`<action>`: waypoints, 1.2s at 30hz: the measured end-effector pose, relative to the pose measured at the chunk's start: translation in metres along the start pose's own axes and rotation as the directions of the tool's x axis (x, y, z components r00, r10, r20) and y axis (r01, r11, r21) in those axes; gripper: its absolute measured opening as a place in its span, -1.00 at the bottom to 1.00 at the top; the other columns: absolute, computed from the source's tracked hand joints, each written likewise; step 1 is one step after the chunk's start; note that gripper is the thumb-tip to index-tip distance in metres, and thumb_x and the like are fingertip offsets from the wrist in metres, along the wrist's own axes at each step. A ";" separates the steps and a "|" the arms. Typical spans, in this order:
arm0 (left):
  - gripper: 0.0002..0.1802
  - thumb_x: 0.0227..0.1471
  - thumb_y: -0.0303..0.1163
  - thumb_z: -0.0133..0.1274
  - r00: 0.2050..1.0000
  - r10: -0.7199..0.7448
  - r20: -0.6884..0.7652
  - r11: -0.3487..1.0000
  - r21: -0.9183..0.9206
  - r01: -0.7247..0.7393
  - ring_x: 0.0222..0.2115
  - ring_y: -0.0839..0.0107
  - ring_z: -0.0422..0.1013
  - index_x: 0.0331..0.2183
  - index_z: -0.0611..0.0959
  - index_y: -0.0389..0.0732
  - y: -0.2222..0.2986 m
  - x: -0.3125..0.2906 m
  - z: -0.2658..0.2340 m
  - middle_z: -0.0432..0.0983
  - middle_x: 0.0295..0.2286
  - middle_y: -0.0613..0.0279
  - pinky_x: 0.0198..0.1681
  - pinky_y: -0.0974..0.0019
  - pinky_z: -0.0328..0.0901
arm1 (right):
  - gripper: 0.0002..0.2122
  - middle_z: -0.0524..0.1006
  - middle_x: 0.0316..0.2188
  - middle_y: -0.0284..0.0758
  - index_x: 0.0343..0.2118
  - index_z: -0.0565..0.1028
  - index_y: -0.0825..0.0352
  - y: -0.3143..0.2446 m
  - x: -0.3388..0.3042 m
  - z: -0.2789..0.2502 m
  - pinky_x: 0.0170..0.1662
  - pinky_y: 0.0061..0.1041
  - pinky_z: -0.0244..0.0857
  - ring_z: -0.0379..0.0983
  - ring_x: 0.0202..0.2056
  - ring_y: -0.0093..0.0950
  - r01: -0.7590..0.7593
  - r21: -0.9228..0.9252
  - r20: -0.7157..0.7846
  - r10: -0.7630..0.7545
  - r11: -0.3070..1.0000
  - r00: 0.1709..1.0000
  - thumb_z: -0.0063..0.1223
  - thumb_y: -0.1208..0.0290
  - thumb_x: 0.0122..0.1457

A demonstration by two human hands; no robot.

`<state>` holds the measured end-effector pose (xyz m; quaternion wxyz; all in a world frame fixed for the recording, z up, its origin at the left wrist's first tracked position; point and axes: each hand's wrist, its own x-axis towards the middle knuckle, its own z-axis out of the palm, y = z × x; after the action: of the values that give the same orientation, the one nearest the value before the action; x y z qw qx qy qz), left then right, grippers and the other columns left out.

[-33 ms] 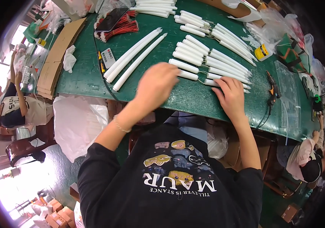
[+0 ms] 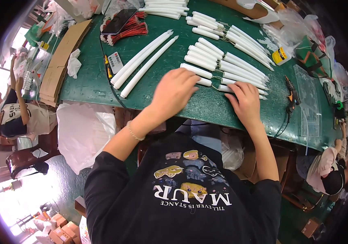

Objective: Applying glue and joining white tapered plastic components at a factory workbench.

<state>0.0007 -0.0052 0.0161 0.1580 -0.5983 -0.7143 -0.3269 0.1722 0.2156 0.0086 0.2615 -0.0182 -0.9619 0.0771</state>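
My left hand (image 2: 174,92) bends its fingers together over the outer end of the nearest short white tube (image 2: 204,82), hiding that end. A thin wire links this tube to a longer white candle section (image 2: 224,88) with a pointed tip. My right hand (image 2: 245,101) has its fingers over that section and its thumb on the near side. Just beyond lie several more wired pairs of short tubes (image 2: 202,59) and tapered candle sections (image 2: 245,69), laid side by side. Three long white taper candles (image 2: 141,67) rest to the left of my left hand.
On the green table (image 2: 214,107) are a phone (image 2: 119,21) over red wires (image 2: 131,33), a remote control (image 2: 116,63), a yellow-labelled glue bottle (image 2: 280,56) and a glue gun (image 2: 291,99). More candle parts lie at the back. Other people sit at both sides.
My left hand has shifted slightly nearer to me and to the right, over the nearest short tube. My right hand stays almost in place on the candle section.
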 end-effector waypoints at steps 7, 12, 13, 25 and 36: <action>-0.75 0.05 -0.35 0.21 0.991 -0.022 0.135 1.000 0.020 0.020 -0.21 0.11 0.46 -0.22 0.60 -0.21 -0.001 0.016 0.029 0.51 -0.33 0.13 -0.07 0.05 0.32 | -0.73 0.53 -0.20 -0.26 -0.16 0.58 0.31 -0.002 0.001 0.007 -0.03 -0.26 0.29 0.45 -0.14 -0.20 -0.038 0.073 -0.014 0.039 0.997 0.999 0.30 0.42 0.05; -0.78 0.16 -0.36 0.13 0.967 -0.095 0.237 0.984 -0.128 0.128 -0.30 0.00 0.47 -0.17 0.59 -0.24 0.012 0.011 0.016 0.51 -0.35 0.06 -0.19 0.05 0.36 | -0.74 0.56 -0.19 -0.28 -0.15 0.56 0.29 -0.003 -0.002 0.001 -0.01 -0.26 0.27 0.47 -0.13 -0.22 -0.020 0.122 -0.041 0.026 0.992 0.999 0.28 0.44 0.08; -0.77 0.17 -0.35 0.12 0.958 -0.114 0.265 0.968 -0.189 0.167 -0.30 -0.02 0.48 -0.17 0.58 -0.25 0.013 0.010 0.016 0.51 -0.34 0.04 -0.22 0.04 0.36 | -0.73 0.58 -0.20 -0.29 -0.14 0.55 0.29 -0.004 -0.003 0.001 0.00 -0.27 0.27 0.49 -0.14 -0.23 -0.008 0.132 -0.034 0.013 0.991 0.999 0.27 0.45 0.08; -0.72 0.28 -0.26 0.03 0.866 -0.140 0.480 0.804 -0.456 0.382 -0.36 0.14 0.52 -0.11 0.59 -0.27 0.019 0.019 0.003 0.58 -0.39 0.08 -0.29 0.20 0.36 | -0.72 0.59 -0.24 -0.30 -0.13 0.55 0.27 -0.012 -0.008 -0.012 -0.02 -0.28 0.28 0.50 -0.17 -0.25 0.011 0.203 -0.050 -0.001 0.979 0.999 0.29 0.49 0.06; -0.54 0.42 -0.09 -0.18 0.631 0.096 0.770 0.414 -0.607 0.678 -0.53 0.63 0.24 -0.09 0.62 -0.27 0.009 0.024 -0.006 0.37 -0.54 0.45 -0.47 0.48 0.18 | -0.70 0.59 -0.24 -0.30 -0.12 0.56 0.27 -0.018 -0.008 -0.026 -0.06 -0.29 0.30 0.50 -0.19 -0.26 0.052 0.282 -0.020 -0.048 0.958 0.999 0.30 0.50 0.04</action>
<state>0.0023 0.0096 0.0376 -0.5212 -0.5139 -0.5464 -0.4071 0.1923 0.2010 0.0301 0.2696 0.0432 -0.9396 0.2066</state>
